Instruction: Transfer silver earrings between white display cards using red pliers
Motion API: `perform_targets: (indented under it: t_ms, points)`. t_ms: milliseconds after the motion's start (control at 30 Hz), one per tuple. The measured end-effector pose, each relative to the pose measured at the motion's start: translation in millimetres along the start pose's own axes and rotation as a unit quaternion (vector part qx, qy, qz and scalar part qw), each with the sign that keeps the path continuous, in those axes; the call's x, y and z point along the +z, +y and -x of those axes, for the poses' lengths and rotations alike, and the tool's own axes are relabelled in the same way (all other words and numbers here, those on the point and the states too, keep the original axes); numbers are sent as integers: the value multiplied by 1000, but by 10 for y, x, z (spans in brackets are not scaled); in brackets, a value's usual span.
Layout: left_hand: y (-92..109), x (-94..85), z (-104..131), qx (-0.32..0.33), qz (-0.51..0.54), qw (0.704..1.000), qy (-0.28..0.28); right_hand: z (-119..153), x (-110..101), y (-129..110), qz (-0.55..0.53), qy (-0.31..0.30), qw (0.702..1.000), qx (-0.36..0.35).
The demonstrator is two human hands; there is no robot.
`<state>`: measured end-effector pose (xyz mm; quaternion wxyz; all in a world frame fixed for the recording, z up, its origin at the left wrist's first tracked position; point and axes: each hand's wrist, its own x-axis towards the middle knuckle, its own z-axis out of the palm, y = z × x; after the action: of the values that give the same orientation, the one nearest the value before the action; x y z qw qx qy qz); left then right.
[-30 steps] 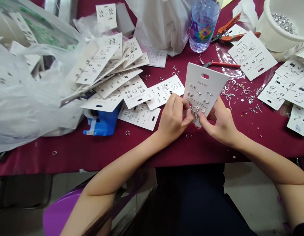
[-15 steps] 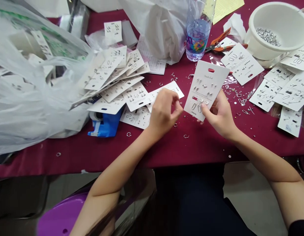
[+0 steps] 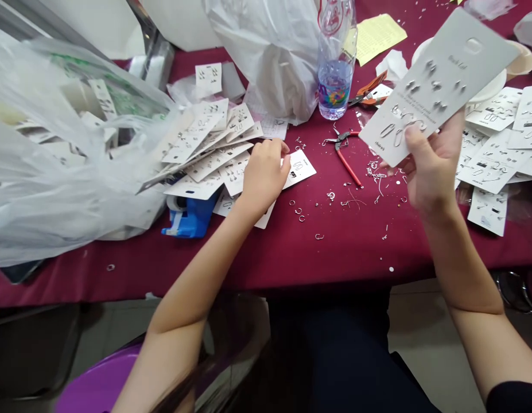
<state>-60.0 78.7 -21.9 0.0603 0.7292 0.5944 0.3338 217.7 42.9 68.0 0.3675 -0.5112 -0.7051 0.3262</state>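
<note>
In my right hand [image 3: 438, 166] is a white earring card [image 3: 446, 74], held up tilted to the right, thumb on its front near the bottom. Several pairs of small studs sit on the card, with long oval earrings at its lower end. My left hand [image 3: 266, 169] rests over the right end of a pile of similar earring cards [image 3: 197, 129], its fingers bent and the thumb apart from the index finger. One card [image 3: 303, 167] sticks out beside that thumb. The left fingertips are partly hidden.
Red-handled pliers [image 3: 347, 158] lie among loose rings and metal bits mid-table. Behind them stand a water bottle [image 3: 334, 86] and a white plastic bag [image 3: 274, 63]. More carded earrings [image 3: 489, 163] lie at right. A blue tape dispenser [image 3: 190, 218] sits at left by a clear bag [image 3: 76, 189].
My right hand has carried the earring card up and to the right, uncovering the pliers. My left hand has moved left and away from the card, its pinch loosened.
</note>
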Motion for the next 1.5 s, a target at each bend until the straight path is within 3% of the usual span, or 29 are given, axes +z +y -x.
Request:
perform_targets:
  t_ms: [100,233,400,533,633,700,800,933,1100,1267,1500]
  points:
    - [-40,100,-245,1,-7,999,-44,12,-84,40,-132,119,984,-26]
    - [-64,272,-521,-34,-30,993,-109,47,-117,190,-207,81,975,-1]
    - [-108,351,-687,-61,-11,986,-153,212,-181,318,-195,-50,976,80]
    - [-171,330,-765,-99,19,976,-193,401,-92,308,-208,-238,928,199]
    - [-136,274,-740,-86,37,980,-178,503,52,221,-203,-353,888,213]
    - [-50,196,-662,-77,59,984,-149,532,131,146,-164,-386,886,198]
    - [149,22,-472,-75,121,981,-131,486,173,72,-9,-357,924,141]
    - [405,-218,-178,-56,239,955,-164,220,135,126,204,-220,953,48]
    - [535,-375,108,-79,397,890,-210,-181,191,237,261,-113,959,-10]
    - [529,-436,253,-91,466,853,-217,-362,350,214,272,-131,952,-56]
    - [500,-530,341,-65,493,843,-205,-587,388,455,414,-213,877,121]
